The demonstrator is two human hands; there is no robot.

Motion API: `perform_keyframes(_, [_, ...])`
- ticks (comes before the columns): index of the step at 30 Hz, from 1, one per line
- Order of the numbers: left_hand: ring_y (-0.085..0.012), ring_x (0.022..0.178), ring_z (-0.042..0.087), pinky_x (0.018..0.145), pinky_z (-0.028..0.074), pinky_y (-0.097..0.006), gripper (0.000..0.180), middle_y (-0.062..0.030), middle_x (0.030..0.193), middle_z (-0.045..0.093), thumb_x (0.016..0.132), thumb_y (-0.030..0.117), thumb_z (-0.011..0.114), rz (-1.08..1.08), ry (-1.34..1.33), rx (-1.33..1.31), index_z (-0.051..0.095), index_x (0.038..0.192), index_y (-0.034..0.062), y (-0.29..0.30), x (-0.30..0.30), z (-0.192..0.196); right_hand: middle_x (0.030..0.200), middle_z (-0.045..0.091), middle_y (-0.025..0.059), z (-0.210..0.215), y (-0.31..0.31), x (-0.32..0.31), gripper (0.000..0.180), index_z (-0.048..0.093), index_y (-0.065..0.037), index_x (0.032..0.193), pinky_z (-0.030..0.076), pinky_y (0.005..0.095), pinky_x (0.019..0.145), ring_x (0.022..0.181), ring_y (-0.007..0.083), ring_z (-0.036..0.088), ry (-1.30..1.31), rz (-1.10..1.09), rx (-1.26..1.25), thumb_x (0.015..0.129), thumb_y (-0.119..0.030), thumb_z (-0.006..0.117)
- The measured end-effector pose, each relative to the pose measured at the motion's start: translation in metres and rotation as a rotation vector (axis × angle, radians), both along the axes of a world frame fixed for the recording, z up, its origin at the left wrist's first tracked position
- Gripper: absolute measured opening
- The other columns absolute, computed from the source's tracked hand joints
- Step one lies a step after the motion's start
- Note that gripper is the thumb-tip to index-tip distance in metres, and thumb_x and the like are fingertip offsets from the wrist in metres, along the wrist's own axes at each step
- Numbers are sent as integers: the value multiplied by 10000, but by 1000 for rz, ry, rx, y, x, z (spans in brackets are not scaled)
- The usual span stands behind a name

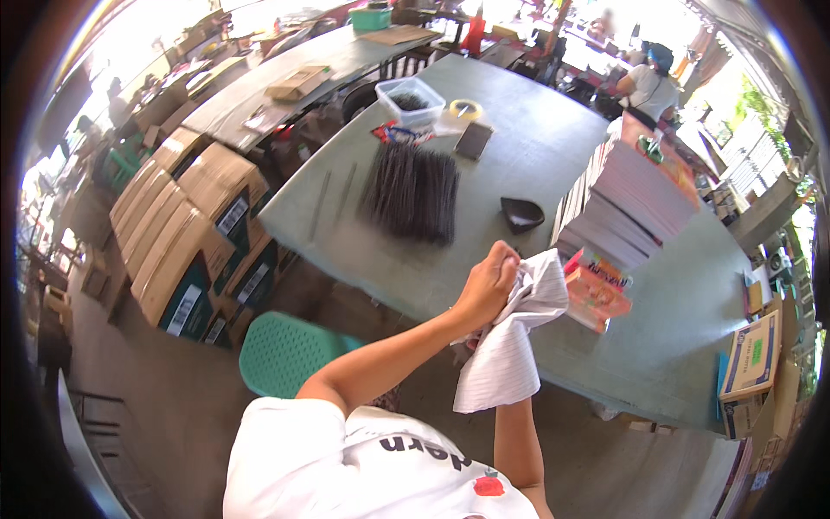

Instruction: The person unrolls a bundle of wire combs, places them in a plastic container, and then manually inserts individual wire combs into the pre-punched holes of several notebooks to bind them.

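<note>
My left hand (489,285) is closed in a fist around the upper part of a white cloth (500,363) with thin grey stripes. Bunched at the grip, the cloth hangs down in loose folds over the near edge of the green-grey table (346,264). Behind it rises my right forearm (517,437); the cloth covers that hand, so its fingers do not show. Just beyond my left hand lies a black, pointed, cup-like piece (521,216). Right of the cloth is a pink and orange printed packet (598,292), beside a tall stack of booklets or paper (618,195).
A bundle of thin dark strips (411,195) lies mid-table, near a clear plastic tub (411,99), a tape roll (465,109) and a dark phone-like slab (473,140). Cartons (186,233) and a green stool (294,350) stand left. A person (653,86) sits far right.
</note>
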State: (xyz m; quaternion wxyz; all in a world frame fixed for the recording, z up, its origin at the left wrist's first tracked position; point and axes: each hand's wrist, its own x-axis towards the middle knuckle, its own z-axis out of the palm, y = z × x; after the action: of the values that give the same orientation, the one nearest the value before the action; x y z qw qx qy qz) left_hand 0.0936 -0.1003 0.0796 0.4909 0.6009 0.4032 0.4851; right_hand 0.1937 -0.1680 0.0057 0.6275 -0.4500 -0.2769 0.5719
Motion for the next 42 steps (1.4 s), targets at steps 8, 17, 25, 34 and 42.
perform_keyframes(8, [-37, 566, 399, 496, 358, -222, 228, 21, 653, 465, 886, 209, 540, 416, -560, -155, 516, 740, 36, 55, -94, -14, 948, 555, 58, 22, -34, 14, 474, 438, -56, 1186, 515, 297, 614, 768, 148, 584, 178, 44, 87, 843, -350, 579])
perform_keyframes(17, [-79, 433, 469, 436, 396, -220, 366, 21, 540, 508, 849, 384, 594, 65, -552, -353, 567, 668, 66, 110, -162, 21, 954, 554, 60, 66, 66, -8, 476, 433, -52, 1190, 511, 295, 629, 777, 148, 582, 220, -71, 255, 838, -334, 587])
perform_keyframes(25, [-68, 723, 495, 657, 411, -231, 178, -11, 748, 539, 798, 211, 595, -359, -362, -163, 558, 827, 39, 112, -100, 72, 959, 552, 61, 90, 157, -44, 478, 429, -49, 1192, 508, 293, 643, 785, 148, 580, 232, -157, 302, 834, -319, 593])
perform_keyframes(34, [-316, 978, 425, 879, 345, -425, 237, -175, 990, 476, 836, 182, 455, -371, 211, 696, 530, 983, 11, 200, -49, 56, 966, 550, 62, 74, 175, -47, 481, 425, -46, 1196, 504, 291, 658, 795, 148, 578, 199, -246, 241, 829, -302, 600])
perform_keyframes(42, [-358, 916, 555, 808, 442, -414, 360, -182, 928, 574, 883, 360, 494, 427, 1075, -137, 535, 959, 10, 255, -275, -33, 971, 549, 64, 77, 195, -14, 484, 421, -43, 1199, 501, 289, 671, 803, 148, 576, 163, -296, 255, 824, -287, 606])
